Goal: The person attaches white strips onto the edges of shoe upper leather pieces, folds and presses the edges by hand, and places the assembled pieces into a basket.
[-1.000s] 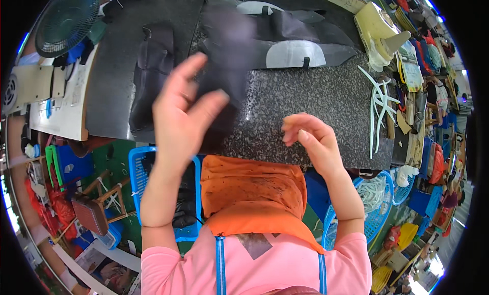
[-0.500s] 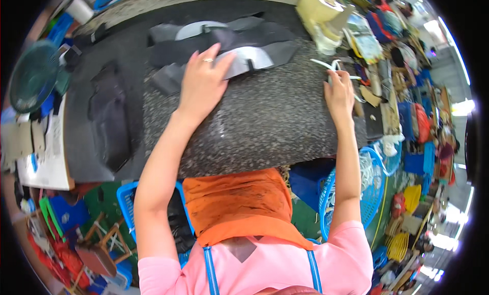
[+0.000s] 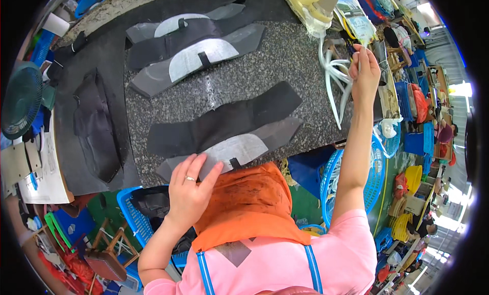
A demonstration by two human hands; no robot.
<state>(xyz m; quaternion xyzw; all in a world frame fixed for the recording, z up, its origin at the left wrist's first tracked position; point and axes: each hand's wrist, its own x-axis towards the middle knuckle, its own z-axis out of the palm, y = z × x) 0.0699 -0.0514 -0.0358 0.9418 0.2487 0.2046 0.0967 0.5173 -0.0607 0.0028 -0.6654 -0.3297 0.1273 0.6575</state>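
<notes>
My left hand [image 3: 189,188] rests at the near table edge, fingers apart, their tips on a grey piece [image 3: 282,133] with a pale half-round patch [image 3: 242,151] and a small black tab. Just beyond it lies a plain black shaped piece [image 3: 224,117]. My right hand [image 3: 365,73] is raised at the table's right side with its fingers pinched together; what is between them is too small to make out. White strips [image 3: 333,73] fan out beside it. Farther back lie similar patched grey pieces [image 3: 168,73] with a black piece [image 3: 178,40] between them.
A folded black piece [image 3: 96,127] lies on the left of the speckled tabletop [image 3: 204,96]. A yellowish container [image 3: 300,2] stands at the back right. Blue baskets [image 3: 379,180] stand below the right edge and below the left front [image 3: 131,213]. An orange apron [image 3: 244,208] covers my lap.
A patched grey piece and a black piece now lie near the front edge, with my left hand drawn back toward me. My right hand has left the white strips and moved to the right.
</notes>
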